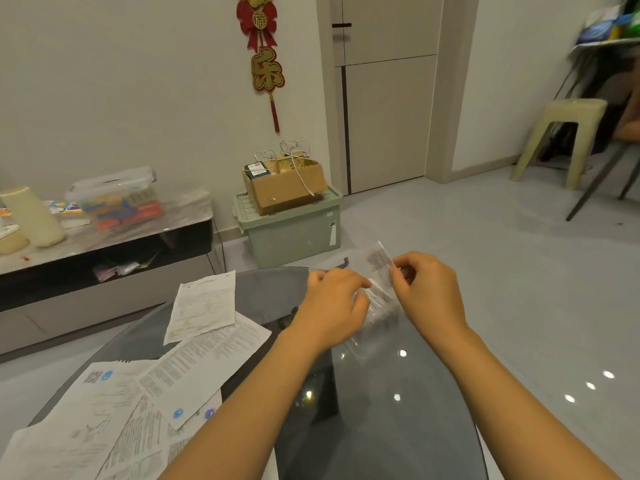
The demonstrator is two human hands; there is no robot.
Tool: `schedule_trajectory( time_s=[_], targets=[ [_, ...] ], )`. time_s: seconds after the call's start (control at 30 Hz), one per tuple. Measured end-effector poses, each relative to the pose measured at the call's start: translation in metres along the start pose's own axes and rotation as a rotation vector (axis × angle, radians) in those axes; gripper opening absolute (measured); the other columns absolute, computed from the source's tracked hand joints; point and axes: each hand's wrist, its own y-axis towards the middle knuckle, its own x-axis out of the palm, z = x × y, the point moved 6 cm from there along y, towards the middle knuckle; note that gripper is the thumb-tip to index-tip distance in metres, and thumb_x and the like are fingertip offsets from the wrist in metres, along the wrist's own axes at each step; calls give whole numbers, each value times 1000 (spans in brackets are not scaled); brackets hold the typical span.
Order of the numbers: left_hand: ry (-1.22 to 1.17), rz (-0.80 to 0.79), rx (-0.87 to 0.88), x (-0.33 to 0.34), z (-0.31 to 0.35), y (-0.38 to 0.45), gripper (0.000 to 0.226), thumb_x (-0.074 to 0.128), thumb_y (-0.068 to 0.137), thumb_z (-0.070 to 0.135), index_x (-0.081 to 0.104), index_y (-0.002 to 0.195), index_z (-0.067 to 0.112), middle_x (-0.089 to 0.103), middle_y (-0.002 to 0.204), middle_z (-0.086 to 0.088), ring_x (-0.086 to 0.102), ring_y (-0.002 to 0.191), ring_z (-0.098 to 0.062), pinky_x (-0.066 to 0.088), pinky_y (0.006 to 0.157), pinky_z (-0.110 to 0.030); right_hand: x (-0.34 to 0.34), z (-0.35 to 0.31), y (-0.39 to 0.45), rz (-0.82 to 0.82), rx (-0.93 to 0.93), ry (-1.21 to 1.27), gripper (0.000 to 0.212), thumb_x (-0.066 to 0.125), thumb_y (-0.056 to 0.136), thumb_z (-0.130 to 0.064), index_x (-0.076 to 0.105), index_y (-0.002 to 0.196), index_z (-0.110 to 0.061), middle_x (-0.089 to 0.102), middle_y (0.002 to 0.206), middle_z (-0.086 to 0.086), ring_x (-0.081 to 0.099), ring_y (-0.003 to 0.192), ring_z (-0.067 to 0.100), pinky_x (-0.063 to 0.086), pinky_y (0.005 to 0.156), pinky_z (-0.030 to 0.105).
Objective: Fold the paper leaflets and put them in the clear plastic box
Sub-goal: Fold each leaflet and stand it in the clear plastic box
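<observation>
Both hands pinch a small folded white paper leaflet [379, 263], left hand [337, 303] low, right hand [427, 292] high, above the dark glass tabletop [381, 410]; unfolded printed leaflets [145, 386] lie leftward.

Bare glass table [398, 410] right of the forearms — loose leaflets [194, 362] crowding its left side

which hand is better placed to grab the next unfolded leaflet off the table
The left hand, probably. The unfolded leaflets lie spread on the left part of the glass table, on its side. The right hand is farther from them and pinches the folded leaflet at the clear plastic box.
</observation>
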Motion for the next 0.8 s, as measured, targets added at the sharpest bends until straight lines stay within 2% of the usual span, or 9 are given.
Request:
schedule_trajectory(
  time_s=[0.1, 0.17, 0.33, 0.47, 0.57, 0.67, 0.73, 0.77, 0.8],
  targets=[
    [68, -126, 98, 20, 7, 15, 59, 19, 82, 35, 58, 123, 21, 56, 130, 7, 44, 119, -8, 16, 101, -30, 5, 14, 6, -32, 59, -9, 10, 61, 87, -14, 69, 89, -9, 66, 82, 5, 58, 74, 18, 47, 66, 28],
    [114, -151, 156, 30, 8, 18, 68, 11, 78, 41, 59, 122, 21, 57, 127, 7, 47, 112, -12, 22, 95, -31, 6, 17, 6, -41, 74, -18, 9, 61, 85, -11, 70, 86, -9, 66, 80, 5, 57, 70, 17, 43, 64, 25],
    [143, -129, 186, 37, 5, 23, 60, 13, 82, 40, 57, 118, 21, 58, 121, 6, 47, 100, -14, 30, 92, -34, 13, 19, 8, -65, 80, -129, 15, 57, 87, -11, 71, 91, -7, 64, 91, 8, 56, 76, 20, 39, 65, 25],
    [141, -66, 166, 38, 3, 20, 64, 4, 75, 46, 57, 97, 17, 57, 99, 2, 39, 87, -14, 24, 81, -30, 19, 14, 7, -123, 64, -267, 20, 52, 88, -9, 71, 96, -6, 65, 96, 11, 60, 83, 27, 50, 70, 34],
    [146, -28, 163, 37, 1, 15, 64, 3, 77, 45, 58, 95, 17, 56, 96, 2, 37, 86, -13, 17, 76, -29, 25, 8, 7, -173, 91, -309, 21, 50, 86, -2, 63, 102, -4, 64, 98, 10, 60, 85, 27, 50, 71, 35],
    [112, -12, 152, 38, 1, 13, 67, 3, 79, 45, 60, 102, 19, 59, 103, 5, 42, 95, -13, 20, 84, -29, 34, 7, 9, -266, 122, -412, 13, 51, 82, 0, 63, 86, -4, 63, 85, 9, 59, 79, 27, 45, 60, 31],
    [77, 27, 133, 38, 0, 13, 66, 5, 80, 44, 60, 107, 19, 60, 108, 6, 44, 102, -13, 17, 93, -28, 38, 6, 10, -307, 135, -486, 20, 53, 83, -3, 51, 64, -8, 49, 67, 4, 53, 72, 26, 33, 48, 26],
    [76, 40, 125, 38, 0, 14, 67, 6, 81, 44, 59, 112, 19, 61, 110, 6, 44, 105, -13, 14, 98, -28, 38, 5, 10, -327, 138, -515, 26, 54, 85, -7, 47, 60, -9, 41, 67, 2, 49, 72, 24, 28, 47, 25],
    [87, 38, 117, 38, -1, 14, 69, 5, 80, 44, 58, 118, 20, 60, 114, 6, 44, 108, -13, 10, 103, -30, 39, 5, 11, -338, 140, -528, 24, 54, 88, -10, 51, 64, -9, 39, 72, 2, 48, 74, 24, 29, 50, 25]
  ],
)
